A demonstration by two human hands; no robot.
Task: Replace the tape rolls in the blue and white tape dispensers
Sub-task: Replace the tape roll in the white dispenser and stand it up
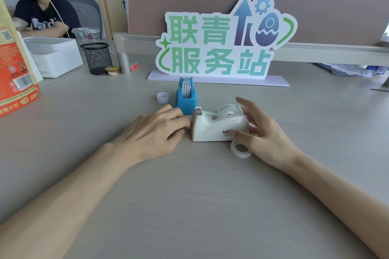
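Fingers of the right hand are spread apart, the thumb laid against the near side of the white tape dispenser and the others fanned around its rear end, clamped on nothing. Just below that thumb, a loose clear tape roll lies flat on the desk, partly under the hand. Fingers of the left hand are loosely curled and close together, their tips at the cutter end of the white dispenser; whether they pinch a tape end I cannot tell. Between the 2 hands the white dispenser stands upright with a clear roll seated in its cradle and a strip running to the blade.

Just beyond the left fingertips stands the blue tape dispenser, upright, with a printed roll in it, nearly touching the white one's cutter end. Left of it, apart, sits a small translucent ring.

Farther back is a standing sign with green characters, and far left a black mesh pen cup, a white box and an orange carton.
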